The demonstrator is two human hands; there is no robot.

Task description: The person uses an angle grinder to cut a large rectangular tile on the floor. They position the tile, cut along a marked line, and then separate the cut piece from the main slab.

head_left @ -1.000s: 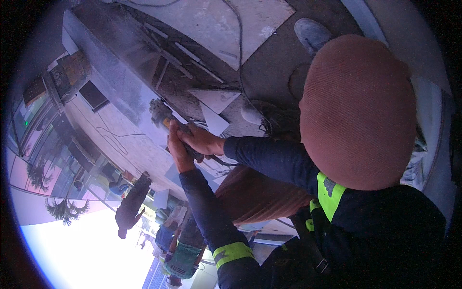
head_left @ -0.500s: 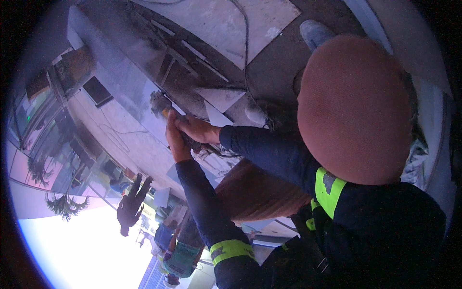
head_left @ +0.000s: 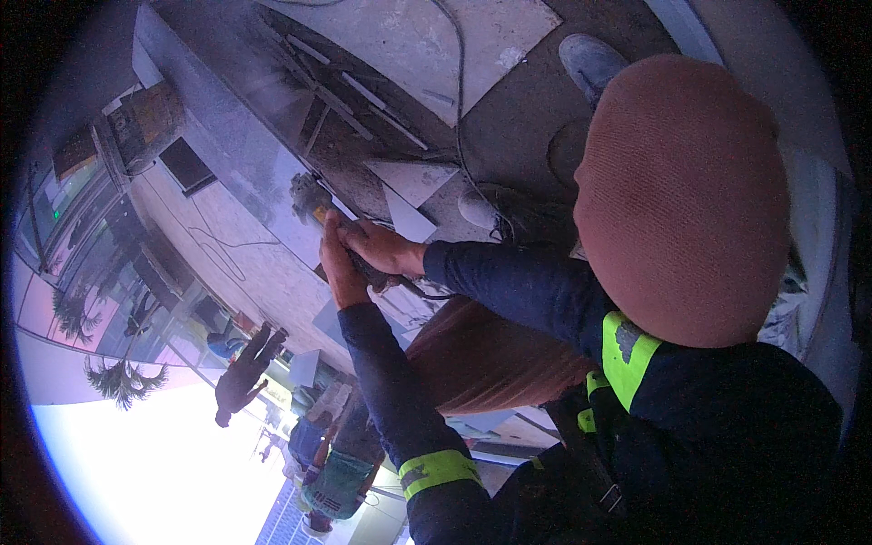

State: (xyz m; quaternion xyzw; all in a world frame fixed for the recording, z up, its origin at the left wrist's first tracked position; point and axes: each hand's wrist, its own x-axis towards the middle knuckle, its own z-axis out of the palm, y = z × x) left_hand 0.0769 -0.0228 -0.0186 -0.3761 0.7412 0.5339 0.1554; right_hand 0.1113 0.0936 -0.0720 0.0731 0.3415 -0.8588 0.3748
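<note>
An angle grinder [head_left: 312,197], grey with dust and with a yellow-orange band, is held at the edge of a long pale panel [head_left: 259,186]. My left hand [head_left: 340,265] is closed around the grinder's body from the left side. My right hand [head_left: 389,249] grips it from the right, close against the left. Between and below the hands, the dark rear of the tool shows with a power cord [head_left: 420,292] trailing from it. Haze hangs around the tool's head. The disc cannot be made out.
Thin strips and offcuts [head_left: 391,113] lie on the dusty ground beside a large pale sheet [head_left: 427,54]. A dark cable [head_left: 461,100] crosses them. My bent knee [head_left: 686,200] and shoe [head_left: 590,65] are at right. Other people [head_left: 245,377] stand at lower left.
The grinder and both hands have shifted slightly right in the picture, still together. The view has moved a little. A person at lower left has changed position slightly.
</note>
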